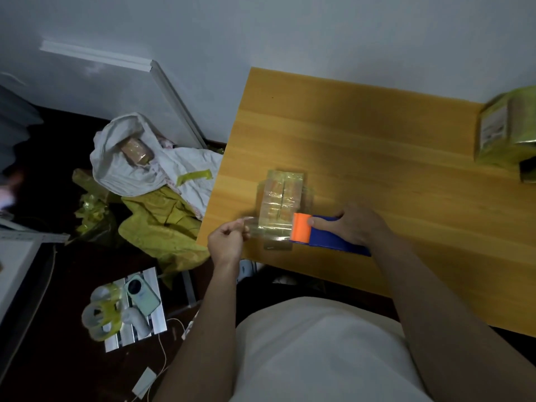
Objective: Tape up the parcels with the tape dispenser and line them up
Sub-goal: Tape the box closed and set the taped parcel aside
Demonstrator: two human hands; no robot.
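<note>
Right hand (pixel 352 224) is gripping the tape dispenser (pixel 324 235) beside the parcel (pixel 280 200) while left hand (pixel 227 240) fingers are pinching the tape end (pixel 252 227) taut, probably for sealing.

1. Bench (pixel 377 146) fills the right half of the view; floor lies to its left.
2. Parcel (pixel 282 198) sits on the bench near its left edge.
3. Tape dispenser (pixel 324 235) lies on the bench just right of the parcel's near end, touching it.
4. Right hand (pixel 352 224) rests on the dispenser; left hand (pixel 227 242) sits at the bench's near-left corner, left of the parcel.
5. Second parcel (pixel 504 126) is at the far right of the bench, well apart.
6. On the floor left of the bench: heap of bags (pixel 150 181); nearer, tape rolls (pixel 101 311) beside a phone (pixel 142 294).
</note>
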